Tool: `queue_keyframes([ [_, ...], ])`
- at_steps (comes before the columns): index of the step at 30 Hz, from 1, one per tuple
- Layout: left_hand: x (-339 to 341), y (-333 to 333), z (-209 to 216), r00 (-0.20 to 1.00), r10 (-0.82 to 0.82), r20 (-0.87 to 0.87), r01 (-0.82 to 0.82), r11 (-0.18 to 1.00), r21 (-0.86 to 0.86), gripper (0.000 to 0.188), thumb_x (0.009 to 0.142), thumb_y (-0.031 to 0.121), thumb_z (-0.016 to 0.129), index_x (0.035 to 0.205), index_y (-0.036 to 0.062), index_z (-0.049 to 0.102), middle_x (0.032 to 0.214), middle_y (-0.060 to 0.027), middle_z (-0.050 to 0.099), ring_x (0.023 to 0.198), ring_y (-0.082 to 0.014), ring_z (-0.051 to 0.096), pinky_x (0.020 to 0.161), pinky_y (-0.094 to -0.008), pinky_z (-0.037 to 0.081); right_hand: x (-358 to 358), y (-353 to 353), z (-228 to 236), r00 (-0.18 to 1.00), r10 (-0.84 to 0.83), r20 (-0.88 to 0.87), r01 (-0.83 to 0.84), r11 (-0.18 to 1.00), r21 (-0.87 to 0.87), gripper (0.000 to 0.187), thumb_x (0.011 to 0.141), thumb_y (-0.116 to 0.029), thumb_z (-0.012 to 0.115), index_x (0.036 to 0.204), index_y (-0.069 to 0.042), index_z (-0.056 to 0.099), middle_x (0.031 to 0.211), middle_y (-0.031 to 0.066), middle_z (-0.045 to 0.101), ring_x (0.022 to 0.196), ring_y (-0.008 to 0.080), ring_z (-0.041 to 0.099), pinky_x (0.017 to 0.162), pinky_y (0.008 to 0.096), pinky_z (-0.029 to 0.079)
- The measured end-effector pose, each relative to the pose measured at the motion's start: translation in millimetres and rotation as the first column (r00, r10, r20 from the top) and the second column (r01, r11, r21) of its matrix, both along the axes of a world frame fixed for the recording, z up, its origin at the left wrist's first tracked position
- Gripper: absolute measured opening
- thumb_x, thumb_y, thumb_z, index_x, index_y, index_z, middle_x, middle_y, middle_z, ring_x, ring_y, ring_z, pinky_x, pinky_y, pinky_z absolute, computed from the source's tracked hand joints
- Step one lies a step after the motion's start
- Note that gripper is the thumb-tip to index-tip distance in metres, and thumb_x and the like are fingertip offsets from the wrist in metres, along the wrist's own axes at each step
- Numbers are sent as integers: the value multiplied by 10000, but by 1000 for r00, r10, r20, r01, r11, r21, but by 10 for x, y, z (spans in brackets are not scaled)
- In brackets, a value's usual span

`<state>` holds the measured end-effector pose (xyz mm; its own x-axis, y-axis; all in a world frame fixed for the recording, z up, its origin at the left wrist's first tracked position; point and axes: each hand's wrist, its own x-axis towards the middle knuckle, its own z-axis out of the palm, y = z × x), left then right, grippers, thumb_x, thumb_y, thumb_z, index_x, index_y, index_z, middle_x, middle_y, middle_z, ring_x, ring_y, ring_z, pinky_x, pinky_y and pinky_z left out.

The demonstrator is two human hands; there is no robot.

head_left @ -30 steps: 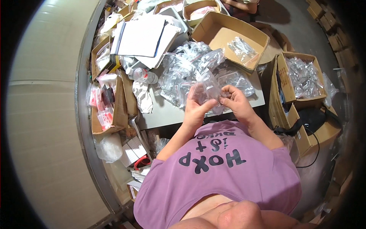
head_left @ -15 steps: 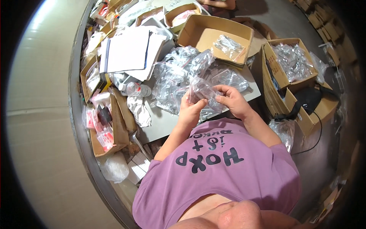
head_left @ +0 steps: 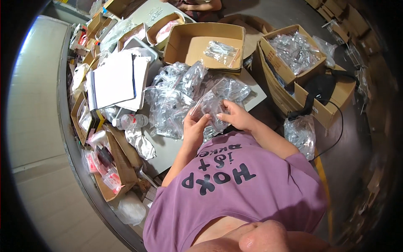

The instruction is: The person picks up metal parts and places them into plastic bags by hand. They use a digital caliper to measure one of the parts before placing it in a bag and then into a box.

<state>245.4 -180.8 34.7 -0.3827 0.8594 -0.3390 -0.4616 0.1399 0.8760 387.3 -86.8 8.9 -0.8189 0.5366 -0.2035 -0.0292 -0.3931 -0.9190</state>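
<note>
Between my two hands is a clear plastic bag (head_left: 210, 105), held just above the near side of a heap. My left hand (head_left: 195, 128) pinches its left edge with thumb and fingers. On the other side my right hand (head_left: 235, 115) grips the bag, thumb against fingers. What lies inside the bag is hard to make out. Beneath and beyond it spreads a pile of clear bags with silvery contents (head_left: 168, 92) on the pale tabletop (head_left: 163, 157).
Behind the pile stands an open cardboard box (head_left: 184, 46) holding a few bagged parts. White papers (head_left: 113, 80) and a plastic bottle (head_left: 132, 121) lie to the left. At right is a carton full of silvery bags (head_left: 294, 52). Another person's arm (head_left: 205, 6) shows at the far edge.
The whole view has shifted and turned slightly, moving the table items left in the picture. Both hands keep hold of the bag, which looks more spread out between them.
</note>
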Motion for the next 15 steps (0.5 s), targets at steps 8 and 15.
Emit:
queue_keyframes([
  [8,-176,-244,-163,994,95,50,-93,994,-54,301,826,61,560,1112,34,470,985,-68,544,841,-120,545,744,-227,451,206,476,-82,883,-383,271,144,771,620,329,733,-164,657,967,16,513,857,148,602,732,205,576,670,315,453],
  [15,-255,-514,-250,974,226,11,-223,968,-111,328,821,107,586,1124,44,476,985,-48,556,840,-98,537,739,-218,430,289,1047,65,804,-568,178,241,584,775,204,777,-65,591,954,5,519,819,76,578,771,136,527,728,271,421],
])
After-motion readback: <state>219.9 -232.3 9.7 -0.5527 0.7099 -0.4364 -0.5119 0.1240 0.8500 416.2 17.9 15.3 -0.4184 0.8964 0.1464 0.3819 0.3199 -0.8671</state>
